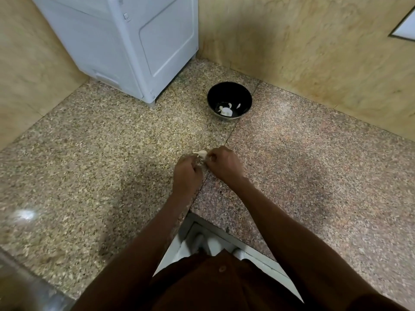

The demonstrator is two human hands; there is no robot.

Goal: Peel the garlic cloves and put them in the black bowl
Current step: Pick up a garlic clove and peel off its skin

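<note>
Peeling is under way at the centre of the frame: a pale garlic clove (201, 154) sits between two hands held close together above a speckled granite counter (89, 153). The left hand (187, 173) has its fingers curled in, and so does the right hand (224, 163); both seem to pinch the clove, though the fingertips are too blurred to tell exactly where. To do this step well, one hand should probably hold the clove steady while the other pulls the loose skin away.

Above centre and well apart stands the black bowl (229, 92), with a few white pieces inside. Nothing lies between the hands and the bowl. A white appliance (125, 46) fills the upper left, near the bowl, and beige walls (314, 46) close the corner.
</note>
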